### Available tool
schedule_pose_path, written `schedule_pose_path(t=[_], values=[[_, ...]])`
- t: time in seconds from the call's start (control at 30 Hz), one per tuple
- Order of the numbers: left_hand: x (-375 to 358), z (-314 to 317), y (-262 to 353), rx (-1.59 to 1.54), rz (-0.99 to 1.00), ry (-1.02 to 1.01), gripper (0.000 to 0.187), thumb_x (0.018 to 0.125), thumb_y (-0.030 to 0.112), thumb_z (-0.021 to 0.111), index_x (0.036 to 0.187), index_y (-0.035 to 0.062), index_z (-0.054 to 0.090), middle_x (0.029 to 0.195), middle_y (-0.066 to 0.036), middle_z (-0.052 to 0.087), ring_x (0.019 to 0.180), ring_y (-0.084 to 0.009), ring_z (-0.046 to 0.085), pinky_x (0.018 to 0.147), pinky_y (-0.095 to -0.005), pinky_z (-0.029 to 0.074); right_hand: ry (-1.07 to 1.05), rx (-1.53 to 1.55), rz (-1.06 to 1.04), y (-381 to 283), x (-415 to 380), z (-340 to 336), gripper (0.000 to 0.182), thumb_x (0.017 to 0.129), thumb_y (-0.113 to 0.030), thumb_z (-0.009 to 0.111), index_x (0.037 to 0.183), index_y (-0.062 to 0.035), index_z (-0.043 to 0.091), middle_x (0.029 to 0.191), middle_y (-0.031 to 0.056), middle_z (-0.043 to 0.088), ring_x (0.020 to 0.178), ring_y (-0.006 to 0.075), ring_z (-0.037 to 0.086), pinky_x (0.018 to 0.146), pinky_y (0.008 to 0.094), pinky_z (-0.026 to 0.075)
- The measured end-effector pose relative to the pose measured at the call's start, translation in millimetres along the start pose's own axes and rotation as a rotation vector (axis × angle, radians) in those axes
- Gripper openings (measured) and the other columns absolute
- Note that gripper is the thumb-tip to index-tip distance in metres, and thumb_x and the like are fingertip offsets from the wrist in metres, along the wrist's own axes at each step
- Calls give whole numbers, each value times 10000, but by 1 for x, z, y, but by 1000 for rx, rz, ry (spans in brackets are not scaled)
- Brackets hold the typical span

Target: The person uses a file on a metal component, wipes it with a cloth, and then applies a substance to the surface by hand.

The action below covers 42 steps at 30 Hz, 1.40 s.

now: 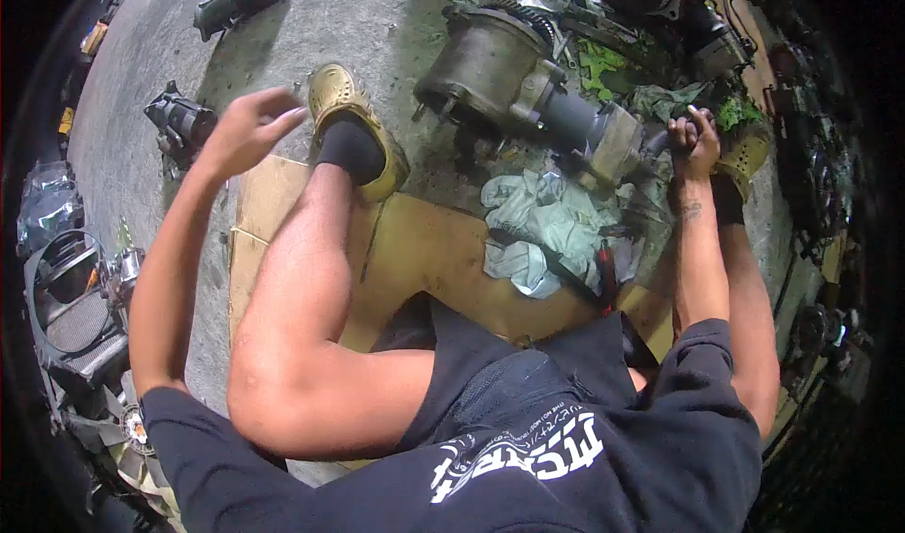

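My left hand (253,130) is raised over the concrete floor, left of my shoe. Its thumb stands apart from the curved fingers, and nothing shows in it. On the right, my right hand (696,143) has its fingers curled closed at the end of a greasy metal assembly. What those fingers hold is too dark to make out. The assembly has a round metal housing (481,66), a toothed gear (528,19) behind it, a dark cylinder (571,123) and a squarish end block (615,147) nearest my right hand.
Cardboard (424,241) lies under my legs. Pale crumpled rags (542,217) and a red-handled tool (606,267) lie between my knees. Dark motor-like parts (181,118) sit at left, with another cylindrical part (245,0) farther off. A radiator (83,324) stands far left; greasy parts crowd the right.
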<state>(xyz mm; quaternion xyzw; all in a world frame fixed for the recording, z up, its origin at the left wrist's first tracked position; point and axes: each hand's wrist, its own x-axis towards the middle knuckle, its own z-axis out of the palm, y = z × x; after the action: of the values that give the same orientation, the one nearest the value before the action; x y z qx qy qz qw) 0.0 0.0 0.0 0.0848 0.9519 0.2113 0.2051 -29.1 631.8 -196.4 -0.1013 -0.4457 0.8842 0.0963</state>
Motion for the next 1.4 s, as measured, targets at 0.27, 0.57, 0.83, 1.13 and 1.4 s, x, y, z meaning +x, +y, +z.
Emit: schedule_pose_path(t=[0.27,0.57,0.83,1.13,1.4], values=[[117,89,65,-35,311,-42,367,910,243,690,1202,30,626,1178,-131,691,1018,-270,683,908,-404,527,177,-40,44,5,23,-19,124,896,-29,667,850,-119,596,554,-33,390,498,146,427,669,381,497],[130,107,82,487,188,-43,314,830,215,723,1039,-8,651,881,-247,705,880,-433,690,789,-496,540,251,14,60,10,10,-7,124,925,-125,639,856,-40,580,563,-13,427,529,176,489,754,443,548],[152,119,60,616,193,-136,246,746,136,676,902,-54,693,891,-303,691,894,-462,683,798,-525,549,323,283,-52,19,-29,33,157,913,-149,680,986,-32,605,650,56,496,623,195,549,657,390,511],[118,121,84,713,160,-122,291,763,254,661,809,-30,703,858,-286,691,857,-461,678,800,-529,539,475,-18,165,7,26,42,244,909,-191,707,777,-61,548,559,20,426,487,190,487,540,376,467],[98,128,93,549,174,-66,266,790,237,675,850,-21,702,891,-261,698,880,-444,680,784,-512,557,117,-1134,-326,-28,-41,36,573,838,-306,785,1294,-13,601,1195,116,661,1035,238,633,888,344,513]])
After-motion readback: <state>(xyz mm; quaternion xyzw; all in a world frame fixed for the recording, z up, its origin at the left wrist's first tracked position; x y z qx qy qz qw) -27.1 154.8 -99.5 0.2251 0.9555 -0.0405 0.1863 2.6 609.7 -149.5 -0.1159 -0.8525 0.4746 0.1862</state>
